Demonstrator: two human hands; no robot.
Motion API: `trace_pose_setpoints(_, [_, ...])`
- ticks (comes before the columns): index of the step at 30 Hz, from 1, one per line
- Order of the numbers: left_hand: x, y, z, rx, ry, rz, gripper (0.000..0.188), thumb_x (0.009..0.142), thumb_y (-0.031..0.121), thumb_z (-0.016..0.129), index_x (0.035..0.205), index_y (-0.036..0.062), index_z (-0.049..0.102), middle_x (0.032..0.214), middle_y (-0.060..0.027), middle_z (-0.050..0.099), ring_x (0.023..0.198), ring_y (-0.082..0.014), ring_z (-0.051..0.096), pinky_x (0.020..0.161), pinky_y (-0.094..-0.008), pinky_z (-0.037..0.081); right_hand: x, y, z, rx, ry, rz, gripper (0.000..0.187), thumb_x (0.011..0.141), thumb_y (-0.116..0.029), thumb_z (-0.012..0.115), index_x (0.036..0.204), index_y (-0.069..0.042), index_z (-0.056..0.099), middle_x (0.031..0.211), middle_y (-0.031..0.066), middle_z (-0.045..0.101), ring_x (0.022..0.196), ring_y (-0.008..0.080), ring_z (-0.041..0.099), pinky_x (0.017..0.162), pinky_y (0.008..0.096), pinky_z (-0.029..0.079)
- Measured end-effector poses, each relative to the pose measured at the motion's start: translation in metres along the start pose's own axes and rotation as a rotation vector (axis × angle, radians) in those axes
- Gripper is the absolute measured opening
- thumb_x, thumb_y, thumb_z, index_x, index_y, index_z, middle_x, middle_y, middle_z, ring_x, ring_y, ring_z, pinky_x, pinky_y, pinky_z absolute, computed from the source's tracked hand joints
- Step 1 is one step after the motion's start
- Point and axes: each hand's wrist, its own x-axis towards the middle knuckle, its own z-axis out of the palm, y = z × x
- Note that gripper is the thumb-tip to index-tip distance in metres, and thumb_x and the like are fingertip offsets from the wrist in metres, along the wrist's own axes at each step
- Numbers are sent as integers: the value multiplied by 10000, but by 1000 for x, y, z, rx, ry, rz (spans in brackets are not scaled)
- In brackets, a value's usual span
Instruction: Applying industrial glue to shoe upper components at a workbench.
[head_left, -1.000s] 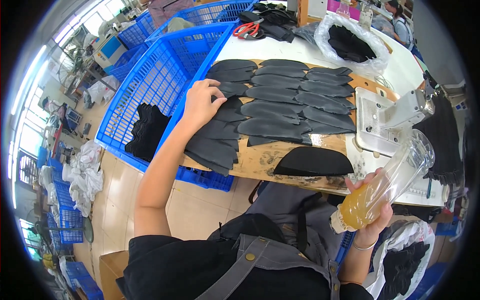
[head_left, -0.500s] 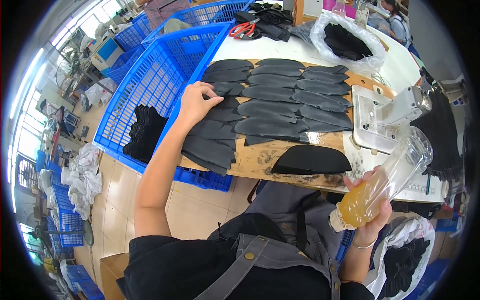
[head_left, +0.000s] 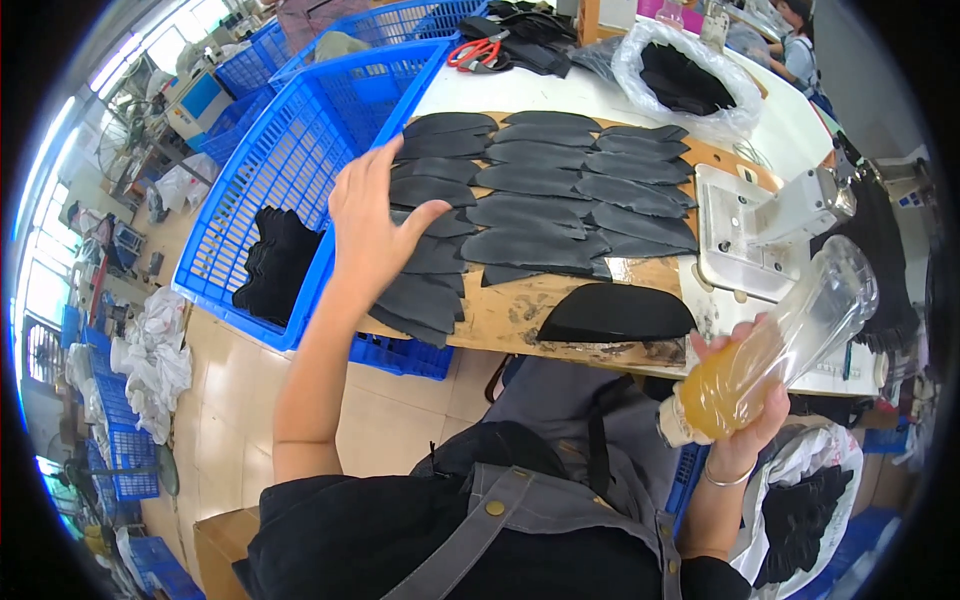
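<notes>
Tiled workshop floor, blue baskets to the left; we have a white bench (head_left: 520,95) carrying a wooden board (head_left: 500,325). On the board, dark flat pieces (head_left: 530,180) lie overlapped in three columns, from the far edge to short of the near edge. We judge the laying-out well advanced; one curved black piece (head_left: 615,318) sits apart at the near edge, outside the columns. We see no wet coat we can be sure of.

Our left hand (head_left: 370,225) is by the board's left edge, fingers and thumb spread wide, gripping nothing; the left column lies just right of the thumb, contact unclear. Our right hand (head_left: 750,440) wraps a clear bottle (head_left: 722,392) of amber liquid, capped end tilted down, off the board's near right corner.
</notes>
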Motion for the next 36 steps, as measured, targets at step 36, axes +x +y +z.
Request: trace_pose_setpoints(36, [-95, 105, 32, -443, -24, 230, 272, 677, -2, 664, 944, 41, 649, 880, -71, 660, 655, -191, 607, 555, -266, 464, 72, 16, 20, -972, 69, -433, 647, 591, -146, 777, 1132, 7, 455, 1011, 107, 586, 878, 181, 595, 780, 284, 481])
